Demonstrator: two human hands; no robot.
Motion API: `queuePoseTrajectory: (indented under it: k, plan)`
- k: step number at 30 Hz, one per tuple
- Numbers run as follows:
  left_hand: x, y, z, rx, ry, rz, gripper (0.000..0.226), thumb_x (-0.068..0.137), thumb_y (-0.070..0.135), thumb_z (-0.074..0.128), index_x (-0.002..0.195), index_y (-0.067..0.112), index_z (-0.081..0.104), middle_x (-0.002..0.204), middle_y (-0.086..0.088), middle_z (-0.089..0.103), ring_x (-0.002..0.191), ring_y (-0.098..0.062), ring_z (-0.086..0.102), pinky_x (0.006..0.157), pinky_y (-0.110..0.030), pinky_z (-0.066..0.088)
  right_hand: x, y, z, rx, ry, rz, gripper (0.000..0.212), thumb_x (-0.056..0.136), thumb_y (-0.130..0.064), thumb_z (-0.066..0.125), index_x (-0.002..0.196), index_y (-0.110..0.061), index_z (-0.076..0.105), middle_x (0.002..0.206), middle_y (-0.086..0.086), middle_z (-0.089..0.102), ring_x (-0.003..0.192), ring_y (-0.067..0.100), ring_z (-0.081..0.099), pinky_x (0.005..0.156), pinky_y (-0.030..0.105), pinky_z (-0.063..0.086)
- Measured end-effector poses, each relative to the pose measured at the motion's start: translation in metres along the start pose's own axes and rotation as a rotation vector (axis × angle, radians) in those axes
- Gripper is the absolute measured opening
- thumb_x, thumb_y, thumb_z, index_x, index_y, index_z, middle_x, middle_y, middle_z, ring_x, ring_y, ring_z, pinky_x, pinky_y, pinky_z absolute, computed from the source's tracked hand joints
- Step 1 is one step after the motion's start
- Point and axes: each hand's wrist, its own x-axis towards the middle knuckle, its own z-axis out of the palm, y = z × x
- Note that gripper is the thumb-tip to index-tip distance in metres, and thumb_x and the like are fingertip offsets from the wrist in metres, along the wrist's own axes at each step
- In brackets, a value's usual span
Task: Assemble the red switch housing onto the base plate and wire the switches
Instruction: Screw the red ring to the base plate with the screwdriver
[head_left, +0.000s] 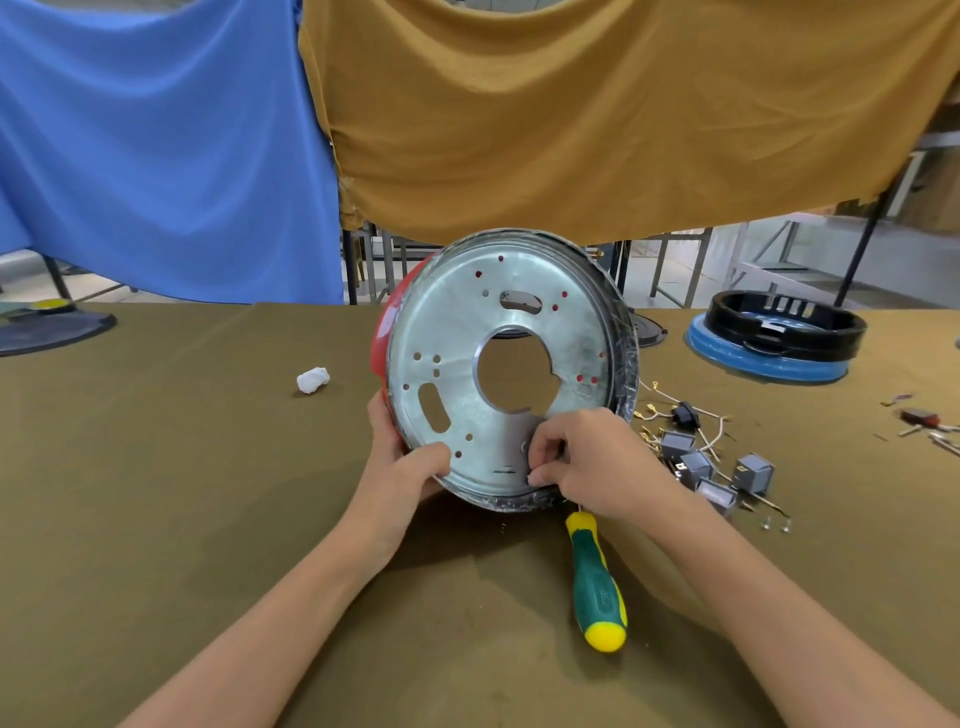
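Olive-brown cloth-covered table (208, 519) with blue and mustard sheets hung behind it, and dead centre of the frame the round silver metal base plate (498, 374) is stood up on edge facing the camera, with the red switch housing (387, 332) peeking out behind its left rim, probably so the screw holes are easy to get at. The left hand (405, 467) grips the lower left rim to steady it, while the right hand (587, 457) has its fingertips pinched together at a hole near the bottom edge; looks like it's starting a small screw, but I can't see one. The green-and-yellow-handled screwdriver (597, 582) lies just below the right wrist, and the small grey switch blocks with wires (706, 467) sit at centre right, not yet wired.
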Motion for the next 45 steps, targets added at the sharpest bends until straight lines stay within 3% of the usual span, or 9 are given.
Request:
queuePoseTrajectory:
  k: [7, 12, 16, 19, 24, 29, 38, 45]
  plan:
    - [0.006, 0.004, -0.002, -0.017, 0.001, 0.006, 0.078, 0.063, 0.004, 0.055, 0.132, 0.041, 0.046, 0.123, 0.000, 0.063, 0.102, -0.019, 0.064, 0.077, -0.037, 0.057, -0.001, -0.003, 0.008, 0.071, 0.063, 0.077, 0.009, 0.078, -0.023, 0.081, 0.076, -0.023, 0.073, 0.071, -0.010, 0.066, 0.073, 0.009, 0.061, 0.069, 0.028, 0.049]
    - [0.006, -0.004, 0.001, -0.078, 0.088, -0.028, 0.063, 0.070, 0.014, 0.066, 0.127, 0.035, 0.050, 0.117, 0.006, 0.068, 0.101, -0.012, 0.068, 0.074, -0.028, 0.057, 0.004, -0.006, 0.015, 0.055, 0.042, 0.058, 0.009, 0.078, -0.022, 0.080, 0.076, -0.023, 0.072, 0.072, -0.009, 0.066, 0.074, 0.013, 0.062, 0.072, 0.031, 0.051]
    - [0.006, -0.011, 0.004, 0.103, 0.117, -0.075, 0.058, 0.064, 0.019, 0.069, 0.116, 0.036, 0.050, 0.111, 0.006, 0.067, 0.105, -0.015, 0.065, 0.097, -0.044, 0.053, 0.007, -0.004, 0.017, 0.055, 0.022, 0.040, 0.008, 0.081, -0.020, 0.077, 0.077, -0.023, 0.071, 0.070, -0.009, 0.063, 0.073, 0.013, 0.060, 0.069, 0.029, 0.048]
    - [0.009, -0.011, 0.003, 0.141, 0.114, -0.109, 0.060, 0.063, 0.020, 0.067, 0.119, 0.036, 0.050, 0.115, 0.006, 0.067, 0.111, -0.016, 0.063, 0.103, -0.046, 0.049, 0.007, -0.003, 0.018, 0.031, 0.034, 0.033, 0.009, 0.084, -0.019, 0.075, 0.078, -0.024, 0.070, 0.072, -0.008, 0.063, 0.073, 0.015, 0.059, 0.068, 0.029, 0.046]
    - [0.012, -0.002, -0.002, 0.102, 0.046, -0.121, 0.058, 0.063, 0.019, 0.059, 0.118, 0.034, 0.052, 0.109, 0.004, 0.066, 0.090, -0.007, 0.067, 0.081, -0.030, 0.059, 0.008, -0.009, 0.015, -0.056, 0.037, -0.045, 0.009, 0.086, -0.016, 0.069, 0.080, -0.023, 0.068, 0.083, -0.009, 0.063, 0.080, 0.017, 0.058, 0.075, 0.034, 0.050]
    - [0.014, 0.002, -0.005, 0.081, 0.019, -0.143, 0.059, 0.063, 0.018, 0.055, 0.121, 0.027, 0.052, 0.109, -0.004, 0.059, 0.088, -0.014, 0.060, 0.081, -0.036, 0.055, 0.008, -0.012, 0.013, -0.102, -0.025, -0.090, 0.008, 0.087, -0.014, 0.068, 0.087, -0.022, 0.072, 0.092, -0.009, 0.064, 0.090, 0.017, 0.059, 0.082, 0.037, 0.050]
    - [0.015, -0.001, -0.004, 0.086, 0.064, -0.149, 0.063, 0.062, 0.019, 0.054, 0.125, 0.024, 0.053, 0.120, -0.004, 0.065, 0.103, -0.021, 0.064, 0.084, -0.038, 0.056, 0.007, -0.008, 0.019, 0.046, 0.083, 0.037, 0.010, 0.079, -0.022, 0.078, 0.074, -0.025, 0.070, 0.069, -0.014, 0.062, 0.070, 0.010, 0.058, 0.070, 0.031, 0.050]
    - [0.016, -0.004, -0.005, 0.091, 0.078, -0.146, 0.070, 0.061, 0.017, 0.052, 0.131, 0.024, 0.052, 0.122, 0.000, 0.066, 0.108, -0.020, 0.064, 0.081, -0.035, 0.054, 0.007, -0.008, 0.023, 0.141, 0.135, 0.116, 0.013, 0.074, -0.023, 0.084, 0.071, -0.021, 0.071, 0.067, -0.009, 0.067, 0.068, 0.010, 0.063, 0.071, 0.034, 0.055]
